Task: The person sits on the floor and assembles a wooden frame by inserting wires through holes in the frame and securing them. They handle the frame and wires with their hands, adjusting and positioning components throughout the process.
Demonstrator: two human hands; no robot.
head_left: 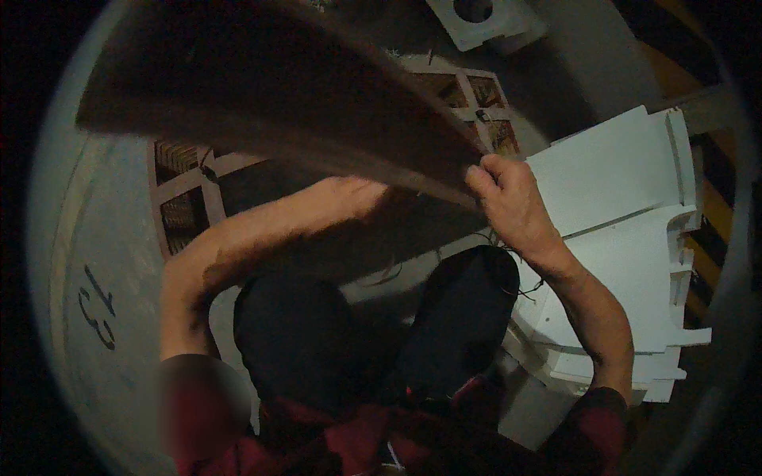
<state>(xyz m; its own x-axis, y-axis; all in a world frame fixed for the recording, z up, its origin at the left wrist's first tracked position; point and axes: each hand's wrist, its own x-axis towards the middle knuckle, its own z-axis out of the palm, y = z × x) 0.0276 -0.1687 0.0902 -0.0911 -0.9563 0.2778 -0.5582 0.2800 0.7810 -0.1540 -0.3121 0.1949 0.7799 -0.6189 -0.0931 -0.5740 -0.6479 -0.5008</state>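
Handwriting [99,308] in dark strokes marked a pale grey surface [75,230] that curved along the far left. Just beside that surface stood a pale-framed lattice panel [182,190], with dark slatted or meshed openings. A dark red sleeve [198,404] ended near the elbow, and the bare left forearm [270,218] rose from it, bending inward across the middle. Above the forearm, a long dark brown board [294,103] slanted from the upper left down to the right hand, narrowing in view that way, its left part blurred. The left hand [363,194] met the board's lower edge; its fingers were hidden, so whether they gripped could not be told. Below the board were two knees in dark trousers [294,341]. Farther right, behind the board, showed a second lattice panel [484,95], and above it a white part with a round hole [508,25]. The right hand [512,198] was closed on the board's narrow-looking right end, thumb on top. Beyond it lay overlapping white panels [619,174], beside a yellow-and-black striped band [718,226].
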